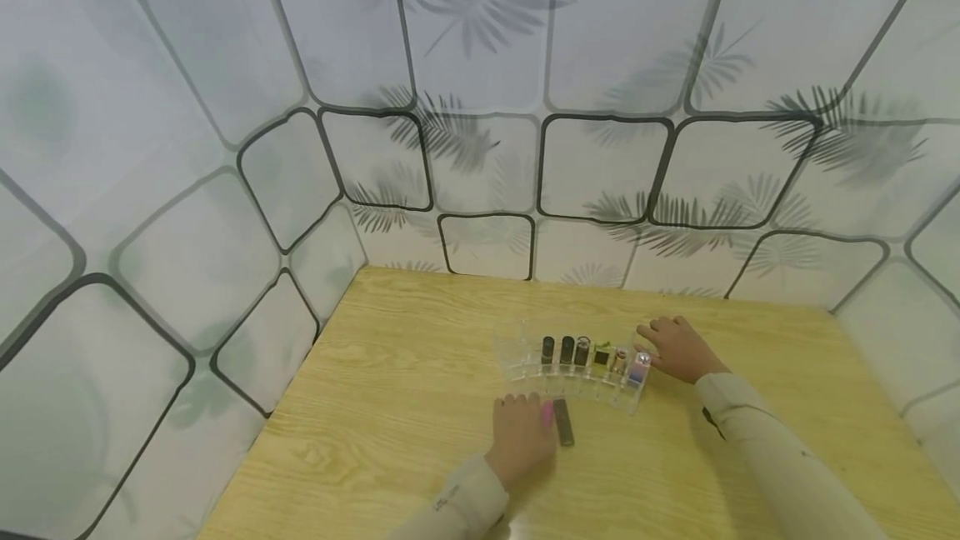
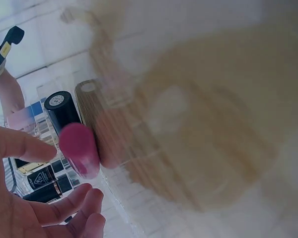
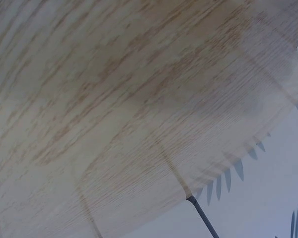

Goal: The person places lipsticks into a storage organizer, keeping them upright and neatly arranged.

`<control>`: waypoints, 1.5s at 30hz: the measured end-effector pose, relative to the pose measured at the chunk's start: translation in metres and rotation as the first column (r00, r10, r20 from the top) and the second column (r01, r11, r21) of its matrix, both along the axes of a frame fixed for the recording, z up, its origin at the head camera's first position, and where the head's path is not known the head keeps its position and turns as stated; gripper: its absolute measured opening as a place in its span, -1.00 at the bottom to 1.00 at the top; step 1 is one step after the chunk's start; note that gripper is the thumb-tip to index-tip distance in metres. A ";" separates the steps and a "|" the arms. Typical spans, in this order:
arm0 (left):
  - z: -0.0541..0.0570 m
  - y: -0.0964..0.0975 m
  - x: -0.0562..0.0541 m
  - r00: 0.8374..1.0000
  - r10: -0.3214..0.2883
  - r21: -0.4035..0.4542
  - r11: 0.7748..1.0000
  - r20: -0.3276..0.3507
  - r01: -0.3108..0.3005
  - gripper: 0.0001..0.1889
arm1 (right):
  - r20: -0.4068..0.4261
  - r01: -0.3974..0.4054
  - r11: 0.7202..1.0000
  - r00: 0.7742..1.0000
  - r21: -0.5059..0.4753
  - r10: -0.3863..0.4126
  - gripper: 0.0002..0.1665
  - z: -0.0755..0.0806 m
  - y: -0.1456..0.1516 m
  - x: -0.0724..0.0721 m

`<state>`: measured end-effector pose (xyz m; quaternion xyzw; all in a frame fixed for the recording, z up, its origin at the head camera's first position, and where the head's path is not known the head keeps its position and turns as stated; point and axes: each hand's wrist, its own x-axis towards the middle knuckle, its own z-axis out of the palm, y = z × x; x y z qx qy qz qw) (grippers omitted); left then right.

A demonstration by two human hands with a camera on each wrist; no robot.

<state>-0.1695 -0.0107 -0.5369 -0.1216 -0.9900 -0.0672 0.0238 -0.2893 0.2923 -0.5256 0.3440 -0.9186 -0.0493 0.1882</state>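
Note:
On the wooden table (image 1: 360, 407) lie a pink tube (image 1: 547, 414), like a lipstick, and a dark tube (image 1: 563, 423) beside it. My left hand (image 1: 521, 432) is just left of the pink tube. In the left wrist view the thumb and fingers are spread apart near the pink tube (image 2: 82, 148); contact is unclear. Behind the tubes stands a clear curved organizer (image 1: 517, 361) with several small cosmetics in its back row. My right hand (image 1: 681, 348) is at the organizer's right end, by a pink-and-blue bottle (image 1: 640, 367), its fingers loosely bent; part of the thumb is hidden.
Black-capped tubes (image 1: 567, 348) and small bottles (image 1: 602, 354) fill part of the organizer; its front row shows bare slots. A patterned wall (image 1: 487, 244) borders the table behind and at the left. In the right wrist view, only table, wall and a clear edge appear.

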 end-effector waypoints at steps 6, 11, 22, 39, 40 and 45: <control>0.000 0.002 -0.004 0.999 0.007 -0.064 0.998 0.038 -0.005 -0.68 | -0.006 -0.005 1.000 1.000 -0.020 0.005 -0.51 0.000 0.000 0.000; 0.000 0.006 -0.007 0.997 0.022 -0.151 0.989 0.076 -0.010 -0.68 | -0.017 -0.022 0.999 1.000 -0.043 0.021 -0.59 0.000 -0.001 0.000; 0.003 0.005 -0.005 0.996 0.040 -0.170 0.985 0.083 -0.025 -0.76 | -0.026 -0.022 1.000 0.999 -0.019 0.022 -0.51 0.002 -0.001 0.000; 0.010 0.002 -0.005 0.998 0.039 -0.156 0.987 0.047 -0.032 -0.65 | -0.016 -0.021 0.999 1.000 -0.031 0.020 -0.35 0.001 -0.001 0.000; 0.010 0.001 -0.006 0.999 0.036 -0.130 0.991 0.030 -0.032 -0.64 | -0.014 -0.019 0.999 1.000 -0.031 0.019 -0.39 0.001 -0.001 0.000; 0.018 -0.002 -0.007 0.998 0.014 0.024 1.000 -0.069 -0.012 -0.60 | 0.000 -0.002 1.000 1.000 -0.023 0.002 -0.62 0.002 -0.001 0.000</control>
